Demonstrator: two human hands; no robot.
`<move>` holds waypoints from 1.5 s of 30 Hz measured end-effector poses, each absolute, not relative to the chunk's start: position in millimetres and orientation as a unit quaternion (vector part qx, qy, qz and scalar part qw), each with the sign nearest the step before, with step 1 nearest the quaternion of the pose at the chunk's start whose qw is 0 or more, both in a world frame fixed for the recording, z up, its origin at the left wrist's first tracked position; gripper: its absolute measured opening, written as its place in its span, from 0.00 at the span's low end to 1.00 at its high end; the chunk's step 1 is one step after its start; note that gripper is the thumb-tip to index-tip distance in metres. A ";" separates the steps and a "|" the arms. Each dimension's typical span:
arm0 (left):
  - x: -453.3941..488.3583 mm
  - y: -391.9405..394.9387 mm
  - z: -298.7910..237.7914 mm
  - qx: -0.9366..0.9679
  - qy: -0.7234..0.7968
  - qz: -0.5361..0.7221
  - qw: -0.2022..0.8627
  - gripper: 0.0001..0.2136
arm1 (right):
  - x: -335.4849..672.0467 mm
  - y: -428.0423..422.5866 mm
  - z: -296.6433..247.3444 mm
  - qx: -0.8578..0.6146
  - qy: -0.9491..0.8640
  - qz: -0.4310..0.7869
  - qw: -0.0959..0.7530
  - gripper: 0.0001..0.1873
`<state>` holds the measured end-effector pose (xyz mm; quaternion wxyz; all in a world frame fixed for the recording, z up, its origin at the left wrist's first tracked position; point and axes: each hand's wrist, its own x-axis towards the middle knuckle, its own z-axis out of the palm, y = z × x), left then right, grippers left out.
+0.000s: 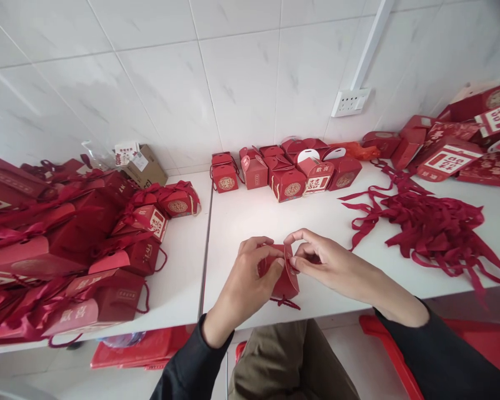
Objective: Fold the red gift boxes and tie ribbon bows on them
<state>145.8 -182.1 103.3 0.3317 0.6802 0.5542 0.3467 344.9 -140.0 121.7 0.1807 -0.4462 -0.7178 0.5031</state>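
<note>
A small red gift box (288, 288) stands near the table's front edge, a dark red cord lying at its near side. My left hand (250, 272) grips the box's top from the left, with thumb and fingers bent round the raised flap. From the right, my right hand (316, 254) pinches the same flap between thumb and fingers. Whether a ribbon is between those fingers is hidden. To the right lies a heap of dark red ribbons (437, 228), apart from both hands.
Several red gift boxes (289, 186) line the wall behind. Many ribbon-tied boxes (75, 239) are piled on the left table, with a brown carton (148, 166) behind. More red boxes (450, 158) are stacked at right. A socket (350, 103) is on the wall; a red stool (470, 344) stands below.
</note>
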 end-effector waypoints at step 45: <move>138.5 -192.2 101.4 0.625 0.542 0.477 0.297 0.07 | 316.3 -137.7 121.4 -0.434 -0.779 0.358 0.277 0.11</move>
